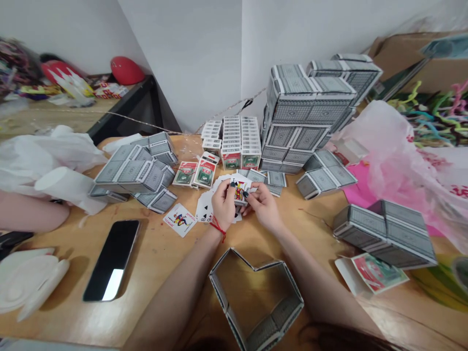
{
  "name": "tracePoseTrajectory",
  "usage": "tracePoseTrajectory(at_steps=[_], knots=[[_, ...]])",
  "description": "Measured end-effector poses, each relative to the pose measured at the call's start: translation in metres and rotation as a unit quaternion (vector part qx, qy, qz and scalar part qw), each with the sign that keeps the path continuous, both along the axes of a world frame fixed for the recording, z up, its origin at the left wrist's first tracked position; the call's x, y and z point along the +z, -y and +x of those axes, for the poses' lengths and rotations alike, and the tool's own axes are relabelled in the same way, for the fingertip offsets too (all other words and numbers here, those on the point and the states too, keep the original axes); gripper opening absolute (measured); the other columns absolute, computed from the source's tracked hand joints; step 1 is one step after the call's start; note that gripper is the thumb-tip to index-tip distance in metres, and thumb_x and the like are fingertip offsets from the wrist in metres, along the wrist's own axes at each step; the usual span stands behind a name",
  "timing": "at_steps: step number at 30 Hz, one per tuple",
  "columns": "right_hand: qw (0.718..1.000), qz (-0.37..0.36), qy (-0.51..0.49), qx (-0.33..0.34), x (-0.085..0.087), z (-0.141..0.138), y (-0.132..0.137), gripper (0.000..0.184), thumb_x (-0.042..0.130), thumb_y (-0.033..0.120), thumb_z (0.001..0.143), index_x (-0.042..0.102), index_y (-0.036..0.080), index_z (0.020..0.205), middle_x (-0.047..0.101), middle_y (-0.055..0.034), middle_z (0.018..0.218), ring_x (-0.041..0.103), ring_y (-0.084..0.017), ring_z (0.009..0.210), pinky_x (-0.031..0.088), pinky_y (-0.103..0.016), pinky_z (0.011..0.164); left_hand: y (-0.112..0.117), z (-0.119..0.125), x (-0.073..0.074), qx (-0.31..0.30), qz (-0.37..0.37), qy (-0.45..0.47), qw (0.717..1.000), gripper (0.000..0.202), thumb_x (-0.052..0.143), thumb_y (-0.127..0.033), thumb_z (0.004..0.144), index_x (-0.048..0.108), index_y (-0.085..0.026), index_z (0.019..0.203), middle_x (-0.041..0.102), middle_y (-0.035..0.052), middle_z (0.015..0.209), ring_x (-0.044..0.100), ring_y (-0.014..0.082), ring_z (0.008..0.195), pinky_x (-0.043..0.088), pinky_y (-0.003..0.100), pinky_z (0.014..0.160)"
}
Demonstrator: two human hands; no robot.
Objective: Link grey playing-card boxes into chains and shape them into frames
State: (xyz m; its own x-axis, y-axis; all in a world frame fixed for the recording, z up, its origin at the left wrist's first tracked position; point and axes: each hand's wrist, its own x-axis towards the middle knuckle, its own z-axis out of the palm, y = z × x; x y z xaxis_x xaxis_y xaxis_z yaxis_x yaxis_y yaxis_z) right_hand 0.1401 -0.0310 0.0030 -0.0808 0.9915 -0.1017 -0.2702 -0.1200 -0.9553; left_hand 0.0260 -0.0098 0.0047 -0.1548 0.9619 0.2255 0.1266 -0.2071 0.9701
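Note:
My left hand (224, 204) and my right hand (262, 202) are closed around a playing card (241, 191) with a face figure; whether more cards lie behind it I cannot tell. Fanned playing cards (204, 207) lie under and beside my left hand, spades showing. A joker card (180, 220) rests face up to their left. Behind my hands lie flat folded card pieces (276, 179), patterned backs up. Between my forearms stands a heart-shaped frame (276, 314) made of grey-backed cards.
Card boxes (232, 139) stand in rows at the back. A tall stack of card-built blocks (296, 112) rises behind right, with more blocks (127, 168) at left. A phone (111, 261) lies left; an open card box (373, 275) lies right, near a plastic bag (387, 131).

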Motion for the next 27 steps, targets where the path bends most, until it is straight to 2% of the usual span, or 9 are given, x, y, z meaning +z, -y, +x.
tracePoseTrajectory(at_steps=[5, 9, 17, 27], knots=[[0.999, -0.013, -0.014, 0.040, 0.004, -0.003, 0.003, 0.033, 0.060, 0.039, 0.072, 0.037, 0.024, 0.090, 0.054, 0.0113, 0.050, 0.058, -0.011, 0.040, 0.047, -0.020, 0.039, 0.001, 0.000, 0.001, 0.036, -0.009, 0.005, 0.999, 0.012, 0.045, -0.021, 0.076, 0.056, -0.018, 0.073, 0.053, -0.0018, 0.064, 0.046, 0.0105, 0.059, 0.037, 0.020, 0.054], [0.999, -0.023, -0.009, 0.044, 0.006, -0.006, 0.004, 0.030, 0.055, 0.045, 0.075, 0.038, 0.024, 0.088, 0.054, 0.0102, 0.050, 0.055, -0.010, 0.037, 0.045, -0.018, 0.035, 0.002, -0.001, 0.001, 0.055, -0.014, 0.004, 0.998, 0.013, 0.043, -0.019, 0.074, 0.055, -0.018, 0.070, 0.051, -0.0028, 0.060, 0.043, 0.0097, 0.055, 0.035, 0.020, 0.051], [0.997, -0.062, -0.022, 0.048, 0.005, -0.010, 0.006, 0.031, 0.049, 0.051, 0.077, 0.037, 0.025, 0.091, 0.054, 0.0100, 0.050, 0.054, -0.010, 0.036, 0.045, -0.019, 0.035, 0.003, -0.001, 0.000, 0.049, 0.000, -0.008, 0.999, 0.013, 0.042, -0.019, 0.073, 0.055, -0.018, 0.069, 0.053, -0.0031, 0.060, 0.047, 0.0104, 0.056, 0.037, 0.020, 0.052], [0.999, -0.036, 0.008, -0.001, 0.008, -0.012, 0.009, 0.023, 0.048, 0.045, 0.079, 0.043, 0.025, 0.090, 0.050, 0.0101, 0.046, 0.046, -0.010, 0.029, 0.035, -0.019, 0.029, 0.005, -0.001, -0.001, 0.017, 0.010, 0.012, 1.000, 0.016, 0.040, -0.014, 0.074, 0.055, -0.018, 0.074, 0.057, -0.0020, 0.066, 0.050, 0.0115, 0.060, 0.039, 0.021, 0.055]])
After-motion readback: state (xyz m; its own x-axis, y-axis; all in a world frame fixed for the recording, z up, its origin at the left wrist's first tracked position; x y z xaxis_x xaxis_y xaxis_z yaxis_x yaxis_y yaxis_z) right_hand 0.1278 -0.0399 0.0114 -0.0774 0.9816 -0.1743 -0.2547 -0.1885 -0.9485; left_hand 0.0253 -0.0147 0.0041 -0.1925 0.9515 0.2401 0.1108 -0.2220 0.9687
